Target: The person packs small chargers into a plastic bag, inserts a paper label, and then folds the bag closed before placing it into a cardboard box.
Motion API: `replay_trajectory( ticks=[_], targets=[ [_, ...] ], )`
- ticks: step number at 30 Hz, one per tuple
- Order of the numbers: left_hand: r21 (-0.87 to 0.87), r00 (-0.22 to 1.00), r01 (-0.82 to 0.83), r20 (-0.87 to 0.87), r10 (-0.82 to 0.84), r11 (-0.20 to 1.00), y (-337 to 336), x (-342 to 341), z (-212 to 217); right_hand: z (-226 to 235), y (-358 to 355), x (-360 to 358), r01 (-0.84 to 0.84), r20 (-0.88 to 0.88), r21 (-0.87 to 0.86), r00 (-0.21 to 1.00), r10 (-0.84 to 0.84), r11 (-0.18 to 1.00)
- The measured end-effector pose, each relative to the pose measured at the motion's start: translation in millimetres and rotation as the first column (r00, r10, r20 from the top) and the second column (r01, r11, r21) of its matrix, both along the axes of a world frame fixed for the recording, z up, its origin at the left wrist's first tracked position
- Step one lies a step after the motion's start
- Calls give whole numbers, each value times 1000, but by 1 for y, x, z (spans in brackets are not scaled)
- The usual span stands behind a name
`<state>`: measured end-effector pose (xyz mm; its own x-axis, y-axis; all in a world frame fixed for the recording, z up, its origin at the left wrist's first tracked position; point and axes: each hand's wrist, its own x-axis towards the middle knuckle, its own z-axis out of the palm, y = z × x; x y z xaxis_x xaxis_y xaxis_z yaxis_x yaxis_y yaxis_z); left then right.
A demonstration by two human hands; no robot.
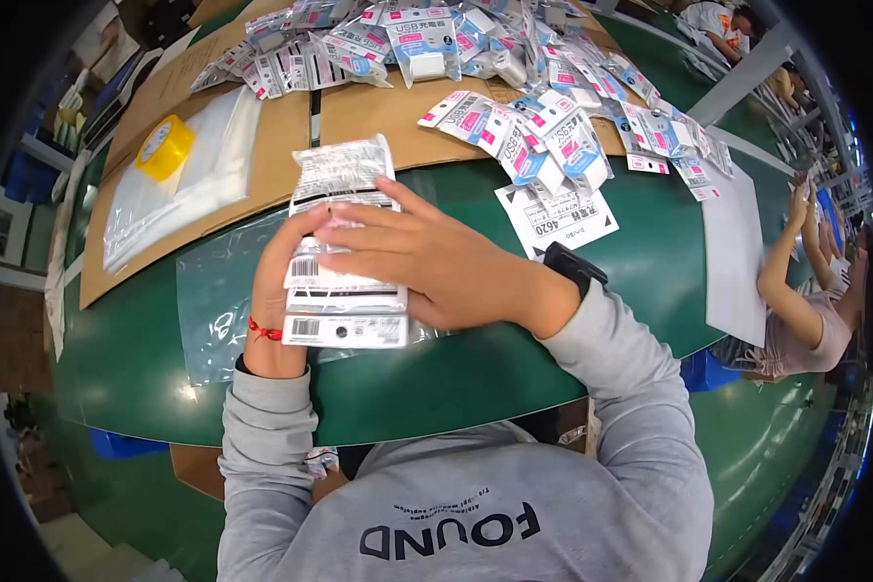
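The largest thing before me is the green surface (650, 281), and the clear bag (204, 310) spread flat on it is my landmark. Beyond the bag lies the cardboard (274, 179), probably put down as a clean bed for loose goods. On its far part, well beyond the bag, a heap of charger packets (422, 44) sprawls in mixed directions, likely left loose because each is picked up singly. Beyond the bag and to its left, a pile of folded plastic bags (141, 228) rests on the same cardboard, apart from the packets, I judge, so the film stays flat.

Over the bag itself sits the packet stack (347, 301), partly hidden by my fingers. Its long axis runs away from me, nearly straight, the far end pointing toward the heap. The printed backs face up, barcodes along the left, and the packets overlap like steps.

My grip is closed on this stack from both flanks: my left hand (279, 257) wraps its left side, though the fingers underneath are out of sight, and my right hand (446, 267) lies across the top from the right. I take it that this squeeze stops the slick wrappers sliding apart.

Right of the bag, the label sheet (558, 225) lies partly under some packets. Smallest, the yellow tape roll (177, 145) sits beyond the bag's left side, perhaps weighing down the folded bags.
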<state>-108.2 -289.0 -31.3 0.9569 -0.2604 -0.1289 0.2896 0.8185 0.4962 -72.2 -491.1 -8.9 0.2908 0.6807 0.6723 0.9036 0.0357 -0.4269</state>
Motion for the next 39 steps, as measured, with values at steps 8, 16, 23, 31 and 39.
replay_trajectory(
  ticks=[8, 16, 23, 31, 39],
  targets=[
    [125, 978, -204, -25, 208, 971, 4, 3, 10, 15, -126, 62, 562, 388, -593, 827, -407, 576],
    [5, 963, -251, 106, 250, 968, 1, 10, -7, -4, -111, 88, 621, 469, -448, 776, -423, 643],
    [-56, 959, -171, 218, 179, 984, -11, 13, -3, 27, -68, 32, 398, 174, -169, 913, -370, 902],
    [302, 926, -355, 245, 288, 885, -34, 2, 8, -4, -1, -28, 310, 346, -379, 921, -177, 872],
    [176, 924, -329, 260, 279, 928, -21, 2, 12, -9, -4, -11, 268, -444, 197, 882, -157, 943]
  ],
)
